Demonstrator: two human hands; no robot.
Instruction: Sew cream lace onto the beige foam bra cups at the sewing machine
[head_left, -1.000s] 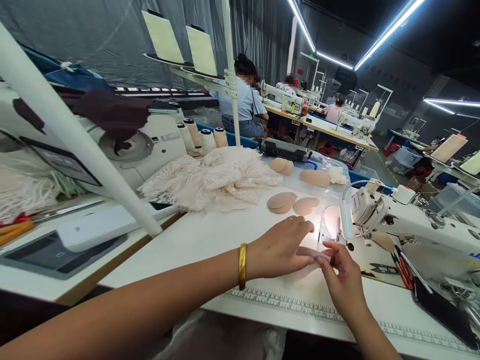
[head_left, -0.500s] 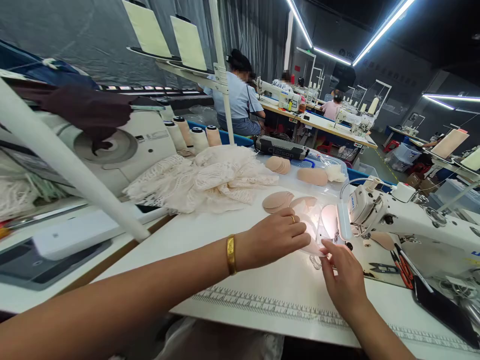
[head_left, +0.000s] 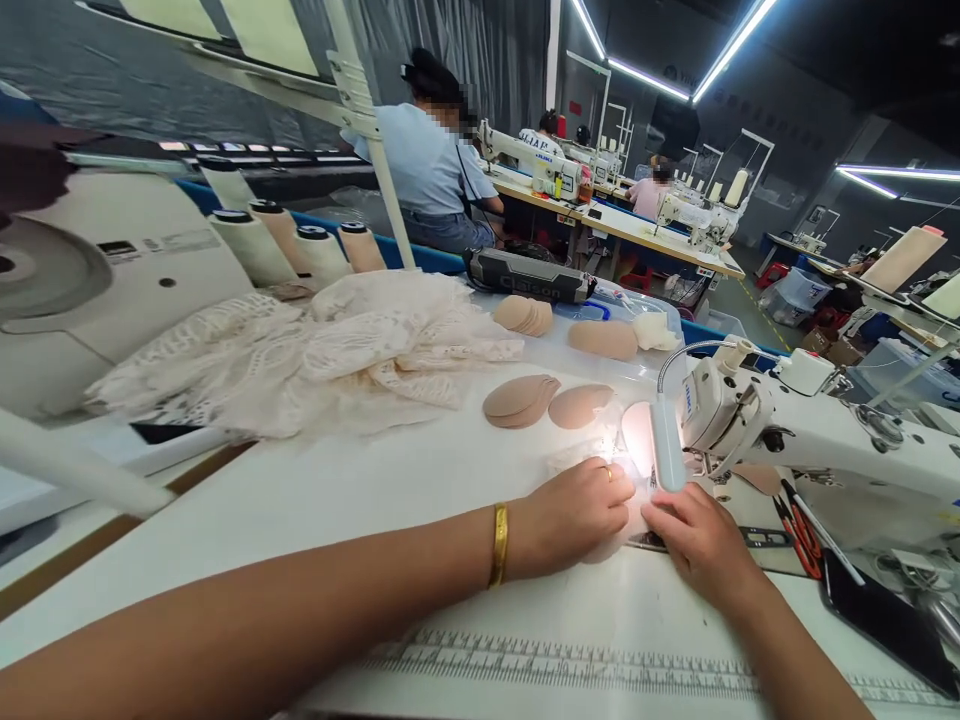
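Observation:
My left hand, with a gold bangle and a ring, lies knuckles-up on the white table with its fingers curled down onto a pale fabric piece beside the needle of the white sewing machine. Just to its right, my right hand presses the same piece, fingers bent down. The machine's lamp glares on both hands, and most of the fabric is hidden under them.
Beige foam cups lie just beyond my hands, more cups farther back. A heap of cream lace fills the left. Thread cones stand behind. Scissors and a phone lie right. Other people sew at far tables.
Both hands have moved forward to the needle and flattened the fabric piece onto the table; earlier they held it lifted between fingertips. The view has shifted closer and lower.

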